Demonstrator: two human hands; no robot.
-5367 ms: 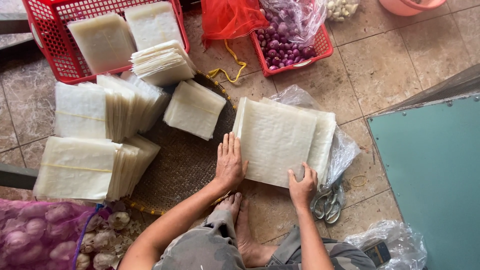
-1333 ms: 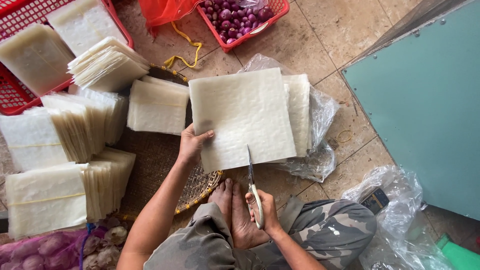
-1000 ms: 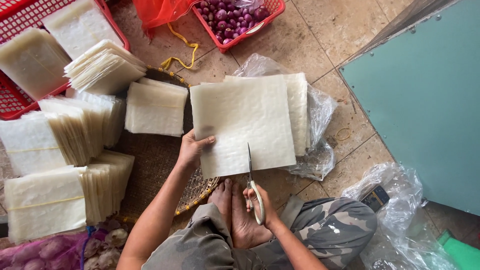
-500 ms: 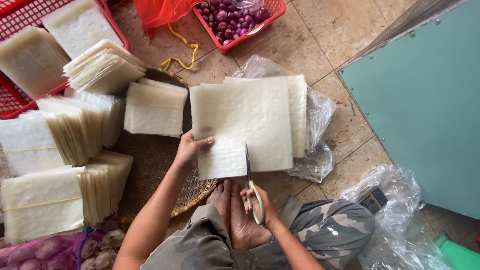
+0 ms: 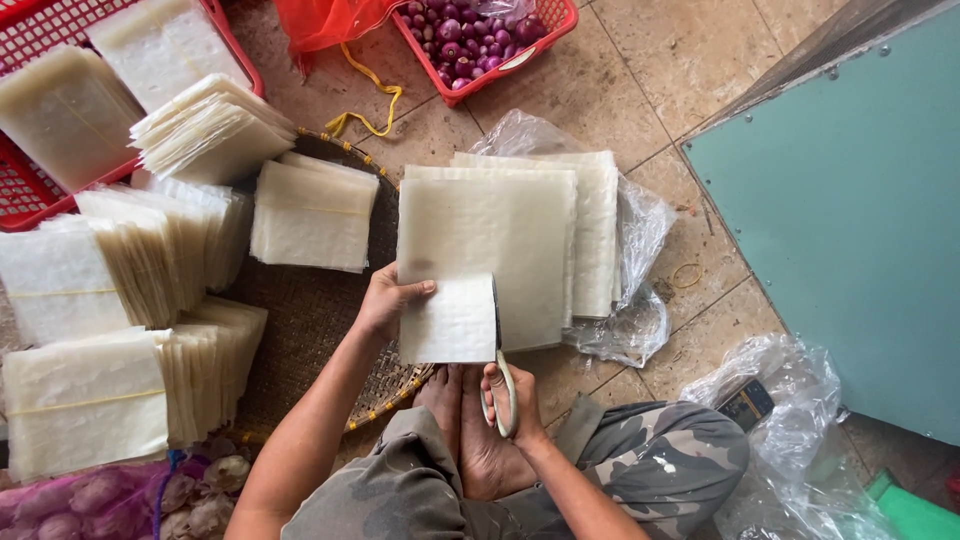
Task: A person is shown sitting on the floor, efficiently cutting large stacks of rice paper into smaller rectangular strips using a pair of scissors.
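Observation:
My left hand (image 5: 388, 300) grips the near left edge of a stack of thin white square sheets (image 5: 495, 235) lying on a clear plastic bag (image 5: 640, 260) on the tiled floor. My right hand (image 5: 510, 395) holds a pair of scissors (image 5: 498, 360) whose blades run up into the stack, with a cut strip (image 5: 450, 320) parted on the left side. My bare feet (image 5: 465, 420) rest just below the sheets.
Bundles of smaller cut sheets (image 5: 120, 300) lie on a woven tray (image 5: 320, 310) at left. A red basket (image 5: 60, 110) holds more sheets. Another red basket of purple onions (image 5: 480, 35) stands behind. A teal panel (image 5: 850, 210) is at right, crumpled plastic (image 5: 780, 420) near it.
Five seconds ago both hands pressed flat on the stack. Since then the right hand has taken scissors, and their blades have moved further up into the sheets, lengthening the cut.

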